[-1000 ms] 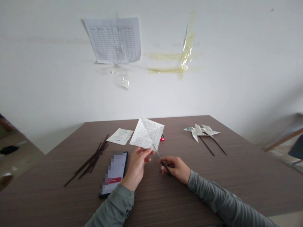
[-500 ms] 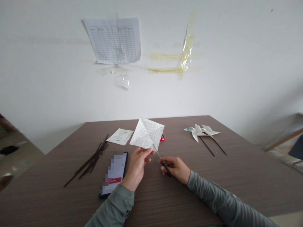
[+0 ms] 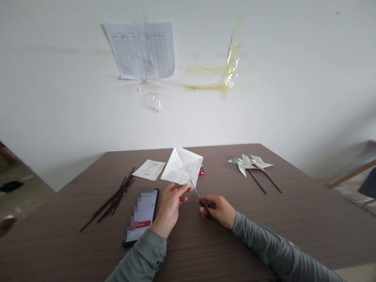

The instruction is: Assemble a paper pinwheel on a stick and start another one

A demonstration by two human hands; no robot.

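Observation:
A square sheet of printed paper (image 3: 182,164), creased along its diagonals, is held up over the table by its near edge. My left hand (image 3: 172,203) pinches that edge between thumb and fingers. In my right hand (image 3: 219,209) is a pair of scissors (image 3: 202,201) with dark handles, the fingers closed round them. The scissor blades lie at the paper's near corner, pointing in along a crease toward its middle. A small red object (image 3: 201,171) shows partly from behind the paper's right side.
On the brown table (image 3: 188,250) lie a bundle of thin dark sticks (image 3: 113,197), a phone (image 3: 143,215) and flat printed paper (image 3: 149,169) to the left. Two paper pinwheels (image 3: 249,161) on sticks lie at the right. A printed table sheet (image 3: 143,51) is taped to the wall.
The paper's right corner has shifted very slightly inward. Both hands and the scissors stay practically where they were.

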